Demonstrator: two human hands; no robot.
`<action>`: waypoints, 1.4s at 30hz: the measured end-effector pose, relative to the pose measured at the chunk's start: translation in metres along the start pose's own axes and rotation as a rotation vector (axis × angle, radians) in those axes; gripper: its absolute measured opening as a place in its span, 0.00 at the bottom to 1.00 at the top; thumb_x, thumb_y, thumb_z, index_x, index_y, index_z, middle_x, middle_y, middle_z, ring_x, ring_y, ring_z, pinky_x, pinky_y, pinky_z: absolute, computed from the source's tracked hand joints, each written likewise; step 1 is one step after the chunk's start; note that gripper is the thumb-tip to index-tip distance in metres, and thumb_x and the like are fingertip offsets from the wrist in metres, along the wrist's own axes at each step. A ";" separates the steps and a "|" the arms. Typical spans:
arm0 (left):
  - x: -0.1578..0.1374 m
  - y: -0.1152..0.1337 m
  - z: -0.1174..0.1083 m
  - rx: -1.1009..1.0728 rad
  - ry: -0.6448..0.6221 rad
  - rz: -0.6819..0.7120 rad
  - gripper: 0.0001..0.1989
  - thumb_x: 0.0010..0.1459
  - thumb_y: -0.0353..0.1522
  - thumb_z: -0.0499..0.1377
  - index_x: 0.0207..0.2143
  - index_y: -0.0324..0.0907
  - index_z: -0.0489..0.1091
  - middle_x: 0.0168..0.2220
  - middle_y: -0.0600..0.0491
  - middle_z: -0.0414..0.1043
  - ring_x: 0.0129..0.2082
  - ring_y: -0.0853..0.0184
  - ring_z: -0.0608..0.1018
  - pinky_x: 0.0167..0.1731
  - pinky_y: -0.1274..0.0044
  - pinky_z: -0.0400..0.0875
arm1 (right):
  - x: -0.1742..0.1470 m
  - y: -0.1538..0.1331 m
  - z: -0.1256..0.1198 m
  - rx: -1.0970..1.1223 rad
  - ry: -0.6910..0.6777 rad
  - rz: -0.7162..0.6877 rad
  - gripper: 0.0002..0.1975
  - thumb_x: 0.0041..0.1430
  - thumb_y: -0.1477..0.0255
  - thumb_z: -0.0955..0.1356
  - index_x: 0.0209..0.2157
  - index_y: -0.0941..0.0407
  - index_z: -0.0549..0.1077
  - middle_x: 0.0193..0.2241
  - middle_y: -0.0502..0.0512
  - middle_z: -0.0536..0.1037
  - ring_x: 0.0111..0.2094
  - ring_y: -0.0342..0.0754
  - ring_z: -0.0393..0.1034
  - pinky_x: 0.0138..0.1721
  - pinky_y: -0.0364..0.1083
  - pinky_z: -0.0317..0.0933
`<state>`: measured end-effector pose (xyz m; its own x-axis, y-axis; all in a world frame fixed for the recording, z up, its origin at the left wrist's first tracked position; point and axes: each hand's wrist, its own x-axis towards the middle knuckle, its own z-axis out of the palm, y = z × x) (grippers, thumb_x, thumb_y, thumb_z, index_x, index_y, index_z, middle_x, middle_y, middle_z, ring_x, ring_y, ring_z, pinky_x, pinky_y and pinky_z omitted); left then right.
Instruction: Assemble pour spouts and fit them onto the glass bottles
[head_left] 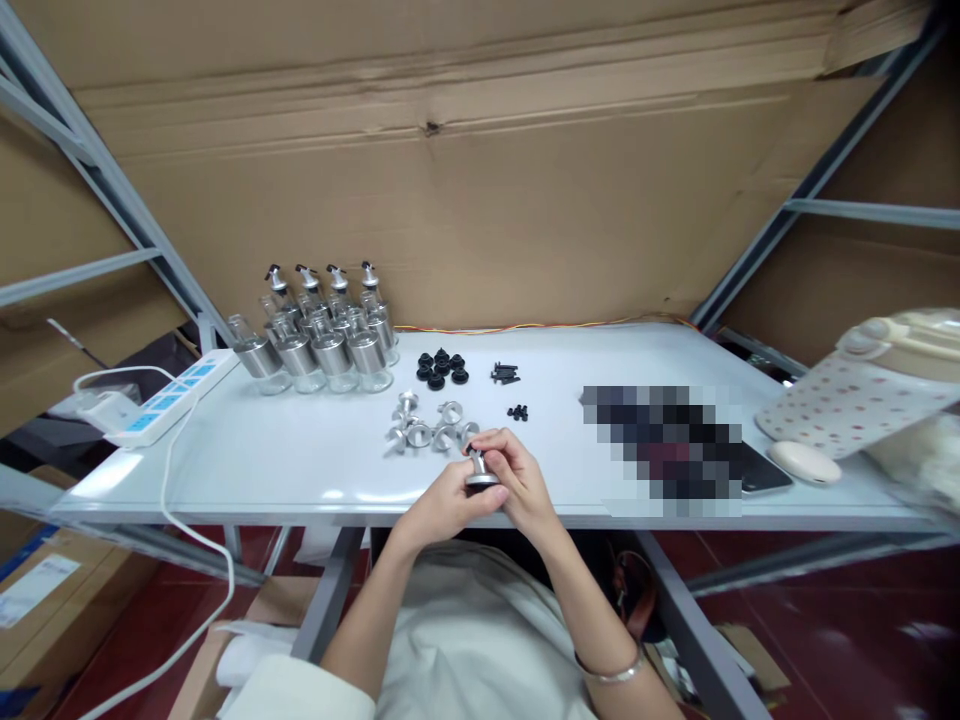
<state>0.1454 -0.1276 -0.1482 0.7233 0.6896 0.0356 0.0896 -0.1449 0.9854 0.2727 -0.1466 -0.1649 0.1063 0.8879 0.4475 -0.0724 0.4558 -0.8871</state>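
The fingers of both hands close on one silver pourer head [481, 468], held between them just above the front edge of the table [300, 455]. The right hand [523, 482] curls its fingertips over the upper end, where a small dark bit shows; the left hand [448, 505] lays its thumb along the black-bottomed flange, its other fingers mostly hidden. For good work here, the left grip is best kept steady on the wide flange, leaving the right to press or turn the top squarely, without tilting it. Just beyond lie loose silver pourer parts [444, 438], close enough that a slip could knock them. Farther out sit tiny black pieces [518, 412], black stoppers [441, 366] and slim black pins [505, 375], in separate groups worth keeping unmixed. Glass bottles [331, 360] with metal sleeves stand at the left, the back ones bearing spouts.
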 end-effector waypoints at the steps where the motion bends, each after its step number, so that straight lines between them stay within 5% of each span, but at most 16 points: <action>1: 0.000 -0.001 -0.001 0.010 -0.004 0.002 0.14 0.53 0.40 0.56 0.31 0.36 0.65 0.27 0.56 0.59 0.27 0.72 0.60 0.27 0.80 0.58 | 0.000 0.000 0.000 -0.021 -0.001 0.003 0.18 0.57 0.53 0.64 0.31 0.54 0.71 0.32 0.54 0.74 0.37 0.49 0.70 0.39 0.47 0.62; 14: -0.002 0.007 -0.002 0.110 -0.025 -0.092 0.14 0.52 0.41 0.54 0.27 0.38 0.61 0.22 0.59 0.54 0.23 0.73 0.57 0.23 0.79 0.53 | -0.002 -0.003 0.001 -0.092 -0.065 0.073 0.18 0.60 0.54 0.61 0.33 0.54 0.69 0.34 0.54 0.74 0.36 0.47 0.69 0.39 0.46 0.62; 20: -0.003 0.010 0.006 0.169 -0.119 0.055 0.09 0.47 0.32 0.59 0.28 0.40 0.60 0.24 0.58 0.59 0.25 0.73 0.61 0.27 0.80 0.56 | 0.006 -0.015 -0.002 0.150 0.202 0.123 0.21 0.61 0.53 0.60 0.23 0.54 0.61 0.15 0.43 0.61 0.18 0.41 0.56 0.33 0.46 0.66; 26: -0.003 0.007 0.002 -0.024 0.070 -0.007 0.09 0.54 0.34 0.57 0.32 0.41 0.58 0.25 0.60 0.54 0.24 0.75 0.59 0.27 0.80 0.56 | 0.032 -0.032 -0.036 -0.344 0.317 0.073 0.18 0.57 0.56 0.64 0.24 0.56 0.67 0.22 0.49 0.70 0.25 0.43 0.66 0.31 0.43 0.62; 32: -0.001 0.006 0.007 -0.173 0.100 0.009 0.15 0.54 0.34 0.59 0.36 0.44 0.53 0.29 0.60 0.58 0.24 0.76 0.62 0.27 0.81 0.60 | 0.094 -0.028 -0.069 -1.005 0.103 0.344 0.11 0.60 0.68 0.61 0.29 0.57 0.71 0.22 0.50 0.74 0.25 0.44 0.70 0.31 0.41 0.59; 37: 0.000 0.004 0.008 -0.233 0.126 0.014 0.17 0.54 0.36 0.60 0.36 0.43 0.51 0.32 0.58 0.59 0.25 0.76 0.64 0.26 0.81 0.62 | 0.129 -0.003 -0.083 -1.168 -0.015 0.487 0.08 0.52 0.81 0.64 0.25 0.59 0.74 0.20 0.56 0.76 0.27 0.47 0.71 0.32 0.42 0.57; 42: 0.000 0.004 0.008 -0.233 0.144 0.003 0.18 0.53 0.37 0.60 0.36 0.44 0.50 0.32 0.59 0.58 0.25 0.77 0.62 0.26 0.81 0.61 | 0.135 0.013 -0.087 -1.202 -0.117 0.517 0.10 0.56 0.80 0.63 0.33 0.59 0.76 0.25 0.57 0.79 0.28 0.45 0.71 0.32 0.40 0.58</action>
<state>0.1515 -0.1335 -0.1455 0.6167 0.7858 0.0458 -0.0850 0.0086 0.9963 0.3721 -0.0259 -0.1255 0.2424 0.9700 -0.0185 0.8505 -0.2216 -0.4770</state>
